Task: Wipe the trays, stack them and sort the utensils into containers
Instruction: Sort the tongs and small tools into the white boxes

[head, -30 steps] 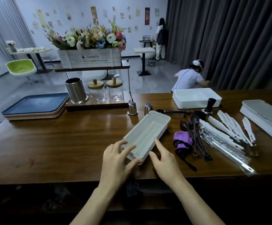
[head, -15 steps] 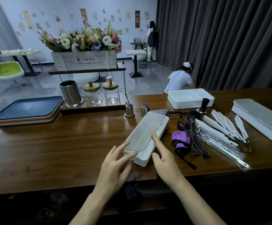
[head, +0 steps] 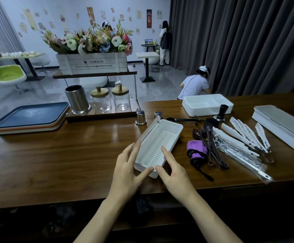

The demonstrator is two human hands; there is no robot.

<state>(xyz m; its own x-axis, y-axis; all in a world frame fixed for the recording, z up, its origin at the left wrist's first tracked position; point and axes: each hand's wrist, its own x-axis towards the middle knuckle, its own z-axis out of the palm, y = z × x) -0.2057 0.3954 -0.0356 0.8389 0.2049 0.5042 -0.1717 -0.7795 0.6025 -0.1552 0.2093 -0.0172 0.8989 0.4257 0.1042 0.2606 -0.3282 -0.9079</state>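
Presently, the white slotted container (head: pixel 157 146) is being steadied on the worktop (head: pixel 72 155) near the utensils (head: pixel 211 142), presumably for loading. Each grip is being held apart, the left hand (head: pixel 127 171) flat against its side wall and the right hand (head: pixel 174 174) touching inside.

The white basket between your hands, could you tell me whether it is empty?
Empty: the white basket shows a bare slotted floor; the spoons lie outside, on the table.

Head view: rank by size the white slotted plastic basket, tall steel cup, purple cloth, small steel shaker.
1. White slotted plastic basket.
2-3. Tall steel cup, purple cloth: alike; cup sits farther.
4. Small steel shaker.
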